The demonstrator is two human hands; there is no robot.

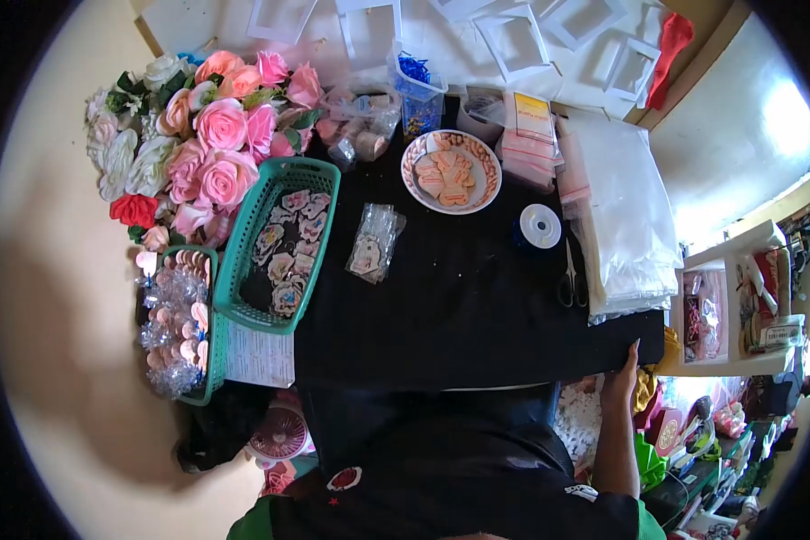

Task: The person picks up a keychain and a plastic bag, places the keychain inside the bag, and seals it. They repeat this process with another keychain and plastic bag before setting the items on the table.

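My right hand (pixel 623 373) rests at the front right corner of the black-covered table (pixel 441 324), one finger stretched out along the edge, with nothing seen in it. My left hand is out of view. Nearest to the right hand lie black-handled scissors (pixel 568 283) and a stack of clear plastic bags (pixel 623 225). A spool of blue ribbon (pixel 540 226) stands beside the scissors. Mid-table, a small stack of clear-wrapped cutouts (pixel 370 245) lies flat. Behind it, a patterned bowl (pixel 492 193) holds pinkish cut-out pieces (pixel 445 174).
On the left are a green basket (pixel 323 234) of flower-shaped cutouts, a second green basket (pixel 212 346) with wrapped items, and artificial flowers (pixel 220 135). Small packets (pixel 529 144) and a clear container (pixel 418 85) stand at the back. A white shelf unit (pixel 738 364) is at right.
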